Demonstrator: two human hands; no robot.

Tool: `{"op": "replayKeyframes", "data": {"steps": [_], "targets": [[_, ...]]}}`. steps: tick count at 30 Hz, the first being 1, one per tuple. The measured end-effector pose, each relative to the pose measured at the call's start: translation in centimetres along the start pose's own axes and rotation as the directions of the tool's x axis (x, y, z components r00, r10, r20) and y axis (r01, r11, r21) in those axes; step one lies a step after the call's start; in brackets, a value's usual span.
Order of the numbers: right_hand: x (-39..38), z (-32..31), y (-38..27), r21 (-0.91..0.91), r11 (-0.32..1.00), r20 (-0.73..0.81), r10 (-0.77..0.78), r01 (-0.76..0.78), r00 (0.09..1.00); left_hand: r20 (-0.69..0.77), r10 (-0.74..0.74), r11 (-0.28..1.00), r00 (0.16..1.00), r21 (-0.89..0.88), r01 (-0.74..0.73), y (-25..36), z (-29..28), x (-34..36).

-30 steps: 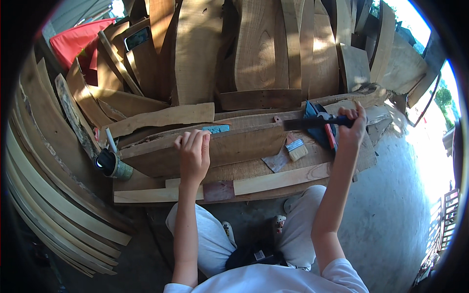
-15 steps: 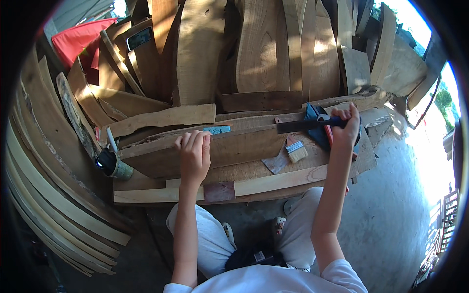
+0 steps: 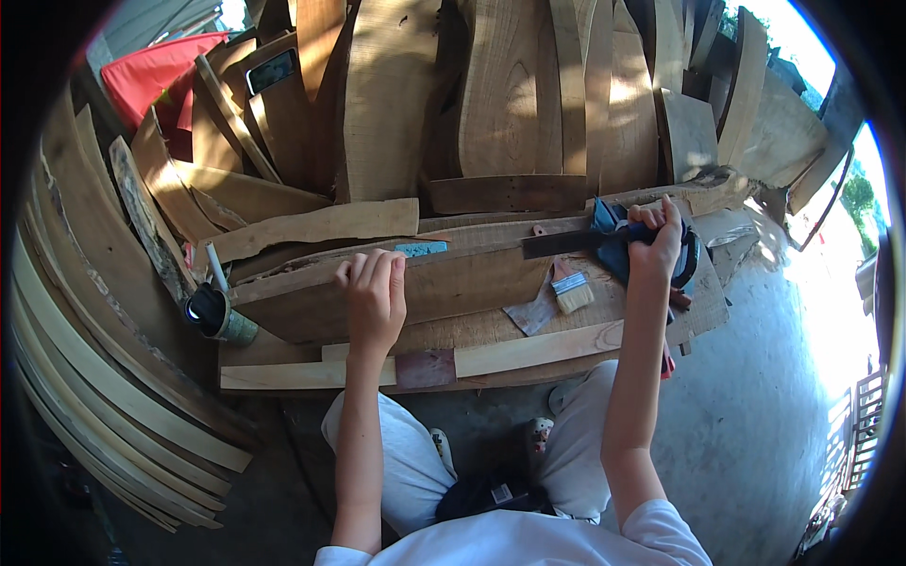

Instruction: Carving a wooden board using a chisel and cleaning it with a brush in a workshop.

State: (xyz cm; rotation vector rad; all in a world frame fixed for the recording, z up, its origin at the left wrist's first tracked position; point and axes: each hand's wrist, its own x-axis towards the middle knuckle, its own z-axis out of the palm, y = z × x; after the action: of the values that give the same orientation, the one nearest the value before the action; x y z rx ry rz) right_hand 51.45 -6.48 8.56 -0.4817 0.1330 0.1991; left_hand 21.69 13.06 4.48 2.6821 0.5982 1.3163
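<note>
A thick wooden board (image 3: 415, 291) stands on its long edge across the low bench. My left hand (image 3: 374, 283) grips its near upper edge, fingers curled over the top. My right hand (image 3: 658, 236) is closed around the dark handle of a flat-bladed hand tool (image 3: 564, 245). Its straight, dark blade points left and lies at the right end of the board's top edge; whether it has teeth is too small to see. A blue block (image 3: 422, 249) sits behind the board's top edge, just right of my left hand. Below the blade lies a paintbrush (image 3: 572, 289) with pale bristles.
A blue bag or cloth (image 3: 609, 269) lies beside my right hand. At the bench's left end stands a cup (image 3: 226, 324) holding tools. A pale strip (image 3: 538, 347) runs along the bench front. Tall planks (image 3: 510, 85) lean behind; curved slats (image 3: 123, 415) are stacked at left.
My right hand has shifted slightly left and the dark blade has slid a little left along the board's top edge. My left hand keeps its hold on the board.
</note>
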Motion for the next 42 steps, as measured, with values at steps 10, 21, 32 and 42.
{"op": "replayKeyframes", "data": {"steps": [10,21,32,42], "targets": [[2.1,-1.5,-3.7,0.084,0.996,0.122,-0.01,0.0,0.992,0.02,-0.009,1.0,1.0,0.009,0.009,0.1,-0.5,0.1],[2.1,-1.3,-2.7,0.076,0.995,0.087,0.051,-0.058,0.995,0.013,-0.008,1.0,1.0,0.014,0.008,-0.2,-0.6,-0.1],[2.0,-1.1,-0.3,0.055,0.991,0.078,0.114,-0.119,0.99,0.004,-0.011,1.0,1.0,0.03,0.011,-0.3,-0.4,-0.1],[0.2,-1.0,3.0,0.05,0.981,0.115,0.182,-0.188,0.977,0.014,-0.013,1.0,1.0,0.019,0.013,-0.2,-0.3,0.0]]}}
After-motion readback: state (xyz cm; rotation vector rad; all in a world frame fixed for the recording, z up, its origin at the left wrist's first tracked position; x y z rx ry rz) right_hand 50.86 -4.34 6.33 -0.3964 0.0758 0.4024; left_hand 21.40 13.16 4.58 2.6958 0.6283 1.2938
